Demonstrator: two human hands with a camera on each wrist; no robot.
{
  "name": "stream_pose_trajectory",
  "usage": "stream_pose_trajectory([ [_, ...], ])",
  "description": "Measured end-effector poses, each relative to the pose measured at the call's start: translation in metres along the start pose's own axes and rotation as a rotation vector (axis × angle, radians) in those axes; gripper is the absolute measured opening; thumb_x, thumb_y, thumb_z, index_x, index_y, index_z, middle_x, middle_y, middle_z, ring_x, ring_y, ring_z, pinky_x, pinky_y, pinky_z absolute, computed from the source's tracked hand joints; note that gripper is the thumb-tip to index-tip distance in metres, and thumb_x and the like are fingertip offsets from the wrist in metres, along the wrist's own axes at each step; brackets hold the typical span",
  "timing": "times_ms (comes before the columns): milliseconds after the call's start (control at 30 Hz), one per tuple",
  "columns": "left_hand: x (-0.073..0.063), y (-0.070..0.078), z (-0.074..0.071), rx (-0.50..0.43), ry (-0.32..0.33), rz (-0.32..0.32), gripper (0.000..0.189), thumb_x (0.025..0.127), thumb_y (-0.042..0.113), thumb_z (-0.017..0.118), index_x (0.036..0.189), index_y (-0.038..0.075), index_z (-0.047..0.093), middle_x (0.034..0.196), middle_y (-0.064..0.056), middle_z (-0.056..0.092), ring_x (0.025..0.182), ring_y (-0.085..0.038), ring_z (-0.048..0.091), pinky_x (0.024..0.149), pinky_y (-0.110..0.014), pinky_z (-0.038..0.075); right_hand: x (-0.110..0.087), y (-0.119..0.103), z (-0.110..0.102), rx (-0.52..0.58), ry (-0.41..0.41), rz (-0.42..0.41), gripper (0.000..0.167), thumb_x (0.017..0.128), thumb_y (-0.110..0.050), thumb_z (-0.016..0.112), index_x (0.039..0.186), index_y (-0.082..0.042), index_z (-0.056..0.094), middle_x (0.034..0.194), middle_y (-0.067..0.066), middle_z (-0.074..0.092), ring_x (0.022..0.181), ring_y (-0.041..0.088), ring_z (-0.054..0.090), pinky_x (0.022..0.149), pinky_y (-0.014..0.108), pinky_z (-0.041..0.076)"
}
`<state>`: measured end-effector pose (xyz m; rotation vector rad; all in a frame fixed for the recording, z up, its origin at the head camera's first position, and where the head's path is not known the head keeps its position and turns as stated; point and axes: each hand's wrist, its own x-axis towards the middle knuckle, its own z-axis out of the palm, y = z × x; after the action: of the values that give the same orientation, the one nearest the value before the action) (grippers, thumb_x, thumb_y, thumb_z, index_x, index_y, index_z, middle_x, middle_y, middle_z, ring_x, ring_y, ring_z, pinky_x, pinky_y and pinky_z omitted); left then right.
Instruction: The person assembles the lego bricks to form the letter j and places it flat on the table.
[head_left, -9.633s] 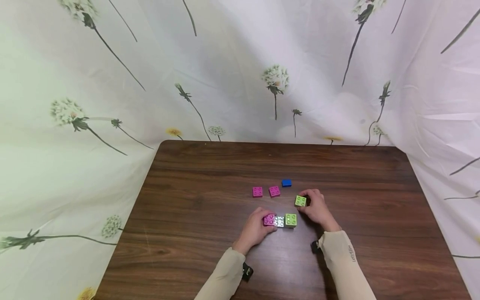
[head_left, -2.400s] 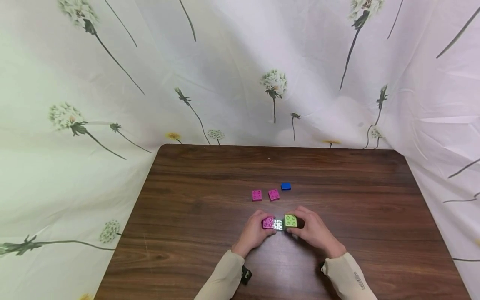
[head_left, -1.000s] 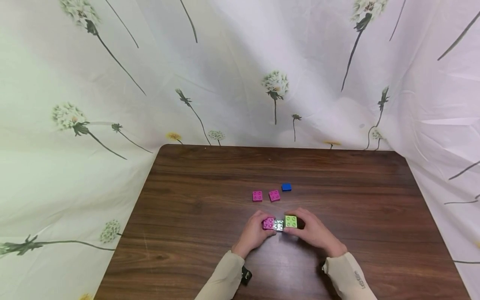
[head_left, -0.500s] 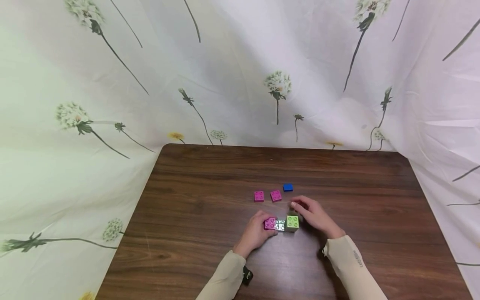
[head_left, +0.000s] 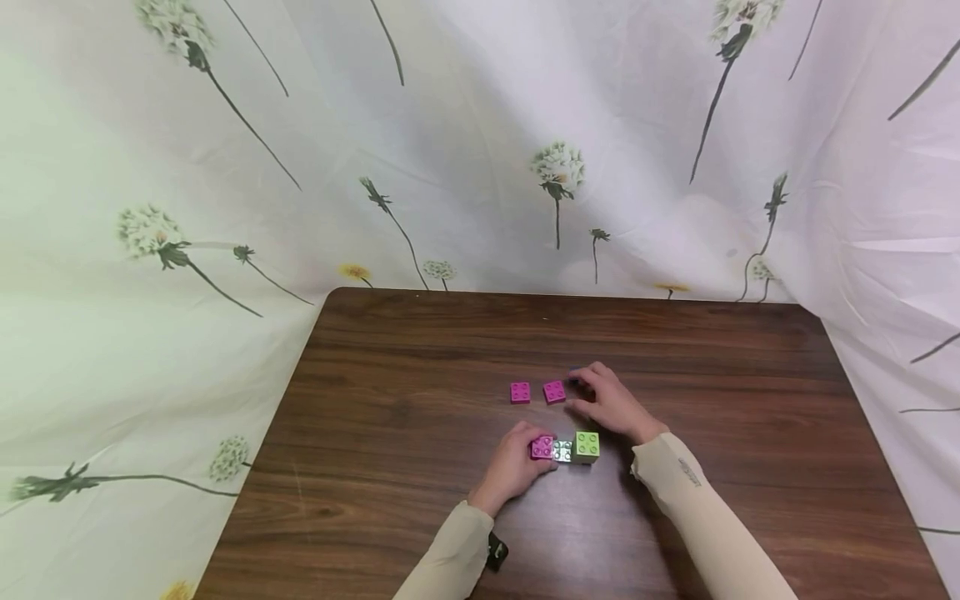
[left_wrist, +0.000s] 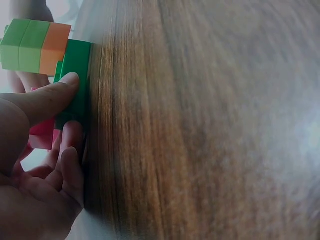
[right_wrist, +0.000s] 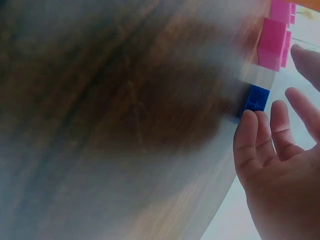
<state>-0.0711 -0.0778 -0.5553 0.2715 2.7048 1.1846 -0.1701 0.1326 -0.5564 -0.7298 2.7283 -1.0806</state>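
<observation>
My left hand (head_left: 513, 468) grips a small assembly of toy building bricks standing on the table. In the left wrist view its base is a dark green brick (left_wrist: 76, 67), with the thumb pressed on its side. A pink brick (head_left: 542, 448) sits at the left end, partly behind my fingers. At the right end an orange brick (left_wrist: 55, 49) carries light green bricks (head_left: 587, 445). My right hand (head_left: 615, 407) is around a loose blue brick (right_wrist: 257, 98), fingers spread and holding nothing. The head view shows only a sliver of that brick.
Two loose pink bricks (head_left: 520, 392) (head_left: 554, 392) lie left of my right hand, behind the assembly. The dark wooden table (head_left: 405, 358) ends at a white flowered cloth (head_left: 465, 167) at the back and sides.
A light green brick that my right hand held earlier is now on the stack. My right hand has let go and moved back to the blue brick. My left hand keeps its grip.
</observation>
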Motion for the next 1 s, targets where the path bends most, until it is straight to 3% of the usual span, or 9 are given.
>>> stream_pose_trajectory([
  [467,0.000,0.002,-0.001,-0.002,-0.013,-0.012,0.038,0.074,0.018,0.083,0.109,0.014,0.069,0.104,0.001,0.060,0.094,-0.012,0.058,0.085,-0.028,0.047,0.014,-0.015,0.002,-0.118,-0.122,-0.008,0.052,0.088,-0.030,0.070,0.135,-0.016,0.056,0.101,0.007,0.045,0.093,0.019,0.039,0.076,0.031,0.037],
  [667,-0.001,0.003,-0.001,0.011,-0.006,-0.008,0.038,0.074,0.019,0.083,0.109,0.014,0.069,0.103,0.001,0.061,0.093,-0.012,0.058,0.084,-0.028,0.047,0.015,-0.017,0.006,-0.170,-0.099,-0.055,0.043,0.087,-0.026,0.072,0.127,-0.014,0.063,0.101,0.006,0.048,0.091,0.020,0.040,0.075,0.031,0.036],
  [1000,-0.001,0.003,0.000,0.006,0.004,-0.004,0.038,0.073,0.018,0.083,0.108,0.014,0.070,0.102,0.001,0.061,0.091,-0.012,0.058,0.083,-0.026,0.047,0.013,-0.017,0.008,-0.219,-0.088,-0.040,0.038,0.083,-0.023,0.076,0.119,-0.017,0.068,0.100,0.003,0.049,0.092,0.019,0.041,0.076,0.031,0.038],
])
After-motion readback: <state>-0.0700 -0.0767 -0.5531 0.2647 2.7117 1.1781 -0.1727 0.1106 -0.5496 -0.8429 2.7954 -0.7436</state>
